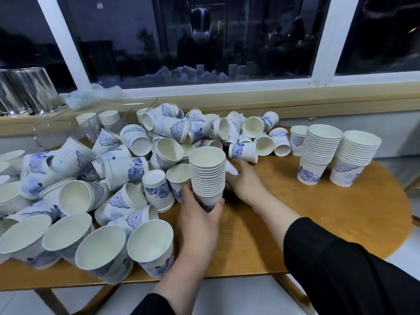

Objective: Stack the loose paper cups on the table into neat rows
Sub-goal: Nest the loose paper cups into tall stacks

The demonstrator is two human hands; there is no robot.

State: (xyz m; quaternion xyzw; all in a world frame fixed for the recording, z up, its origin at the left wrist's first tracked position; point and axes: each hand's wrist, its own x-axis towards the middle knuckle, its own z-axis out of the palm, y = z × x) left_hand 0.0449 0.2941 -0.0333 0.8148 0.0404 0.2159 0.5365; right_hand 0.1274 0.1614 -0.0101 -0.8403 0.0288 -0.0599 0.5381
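Dark window (204,42) with white frame (327,39) behind; clear glass containers (25,92) on beige sill (250,96), crumpled plastic (95,93) beside them.

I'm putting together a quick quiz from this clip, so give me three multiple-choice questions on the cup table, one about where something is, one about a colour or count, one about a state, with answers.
1. Where do the finished stacks stand?
A. On the table's right side
B. On the windowsill
C. On the floor

2. What colour is the print on the cups?
A. Red
B. Blue
C. Green

3. What is the left hand doing?
A. Resting flat on the table
B. Hanging idle
C. Gripping a tall stack

Answers:
1 A, two tall stacks stand upright near the right edge.
2 B, blue patterns show on the white cup walls.
3 C, its fingers wrap the bottom cup, while the right hand reaches behind the stack.
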